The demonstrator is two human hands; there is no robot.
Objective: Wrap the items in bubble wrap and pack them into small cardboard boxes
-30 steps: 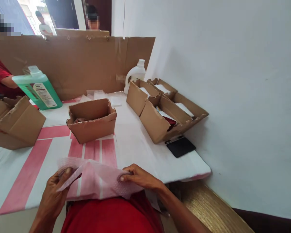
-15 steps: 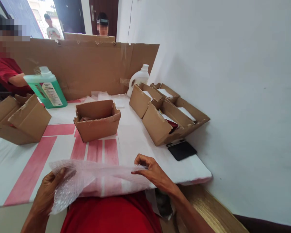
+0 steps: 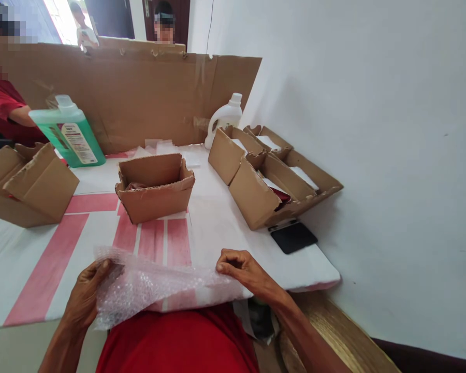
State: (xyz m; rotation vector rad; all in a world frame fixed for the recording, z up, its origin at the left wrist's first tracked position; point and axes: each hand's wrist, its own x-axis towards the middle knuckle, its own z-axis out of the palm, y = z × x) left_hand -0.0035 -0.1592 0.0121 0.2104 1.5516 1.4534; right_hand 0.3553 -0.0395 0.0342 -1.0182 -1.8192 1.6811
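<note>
A clear sheet of bubble wrap [image 3: 147, 285] stretches between my two hands, just over the front edge of the table. My left hand [image 3: 86, 290] pinches its left end between thumb and fingers. At the right end, my right hand [image 3: 243, 269] closes on the wrap with thumb and curled forefinger. Beyond the wrap stands an open cardboard box [image 3: 155, 199] with something brown inside, which I cannot make out.
On the left are another cardboard box [image 3: 42, 191] and a green liquid bottle [image 3: 75, 137]. Joined cardboard boxes [image 3: 252, 194], a black flat object [image 3: 294, 237] and a white jug [image 3: 225, 119] stand right. A cardboard panel [image 3: 140, 98] crosses the back; a co-worker's red sleeve [image 3: 2, 106] shows left.
My left hand has moved slightly right, bringing the wrap's left end with it. My right hand's fingers have closed more tightly. The view has tipped a little downward.
</note>
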